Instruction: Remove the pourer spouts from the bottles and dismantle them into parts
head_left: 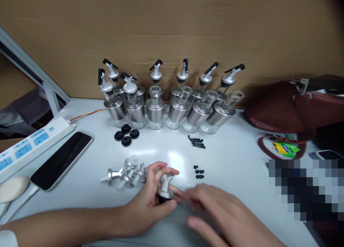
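Observation:
My left hand [154, 200] holds a silver bottle pourer [165, 190] with a black stopper under its flange, and no black lever shows on it. Just to its right is my right hand [215, 207], thumb and fingers apart, slightly blurred, with nothing visible in it. Several silver pourers with pale tubes [126, 177] lie left of my left hand. Beyond them sits a group of black ribbed stoppers [126, 134]. Black levers [197, 143] lie in the middle of the table, and small black caps [199, 171] rest nearer my right hand.
Two rows of glass bottles with steel sleeves [156, 110] stand at the back against cardboard [172, 32], several topped with pourers. A power strip [34, 143] and a phone [63, 161] are on the left. A brown leather bag [279, 107] and a green-yellow packet [286, 149] lie right.

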Demonstrator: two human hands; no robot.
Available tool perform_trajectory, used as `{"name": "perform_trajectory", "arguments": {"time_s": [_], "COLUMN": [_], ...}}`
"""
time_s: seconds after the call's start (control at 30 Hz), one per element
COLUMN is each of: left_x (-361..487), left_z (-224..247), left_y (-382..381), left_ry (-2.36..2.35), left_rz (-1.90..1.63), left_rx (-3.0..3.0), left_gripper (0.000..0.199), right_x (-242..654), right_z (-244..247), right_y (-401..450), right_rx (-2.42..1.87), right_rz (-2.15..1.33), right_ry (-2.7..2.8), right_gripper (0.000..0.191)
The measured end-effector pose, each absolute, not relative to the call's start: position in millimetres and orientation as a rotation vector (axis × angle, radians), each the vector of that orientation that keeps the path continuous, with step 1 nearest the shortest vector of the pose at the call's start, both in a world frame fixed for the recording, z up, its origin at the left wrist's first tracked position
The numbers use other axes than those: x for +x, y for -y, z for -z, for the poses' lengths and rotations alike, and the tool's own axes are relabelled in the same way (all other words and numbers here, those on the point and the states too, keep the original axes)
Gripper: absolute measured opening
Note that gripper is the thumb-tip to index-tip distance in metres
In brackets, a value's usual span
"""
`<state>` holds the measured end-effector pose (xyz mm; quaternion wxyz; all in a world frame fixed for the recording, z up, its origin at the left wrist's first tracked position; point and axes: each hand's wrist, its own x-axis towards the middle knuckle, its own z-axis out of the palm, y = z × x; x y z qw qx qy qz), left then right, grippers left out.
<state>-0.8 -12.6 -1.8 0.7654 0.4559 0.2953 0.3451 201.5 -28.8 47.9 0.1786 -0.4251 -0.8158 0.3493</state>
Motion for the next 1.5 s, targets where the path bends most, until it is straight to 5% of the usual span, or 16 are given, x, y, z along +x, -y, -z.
{"name": "perform_trajectory", "arguments": {"time_s": [0.2,0.37,0.67,0.87,1.0,1.2,1.5], "left_x": [-4,0,-10,-6,-9,-13,-10], "left_z": [-1,-9,-61,-64,-54,-57,-43], "left_y": [12,8,-14,-39,-43,-43,-27], "left_ry": [-0.698,-0.669,-0.890,-0.890,-0.810,-0.751,-0.886], "left_rz": [-0.728,-0.568,-0.338,-0.672,-0.885,-0.623,-0.440], "left_rx": [1.181,1.011,1.233,1.663,1.977,2.441,2.573], "left_gripper": [0.073,0.019,0.047,0.032,0.034,0.029,0.033], "right_x": [164,178,190,189,187,181,169], "right_z": [-55,-57,-40,-38,-37,-38,-38], "right_y": [-7,-13,-20,-24,-23,-17,-7], "right_rx": [-1.126,-0.848,-0.817,-0.821,-0.818,-0.940,-1.014], "right_rz": [-1.005,-0.937,-0.568,-0.450,-0.356,-0.389,-0.329], "right_ry": [2.455,2.370,2.114,2.096,2.106,2.087,2.112], "right_gripper": [0.016,0.013,0.008,0.009,0.028,0.040,0.029]}}
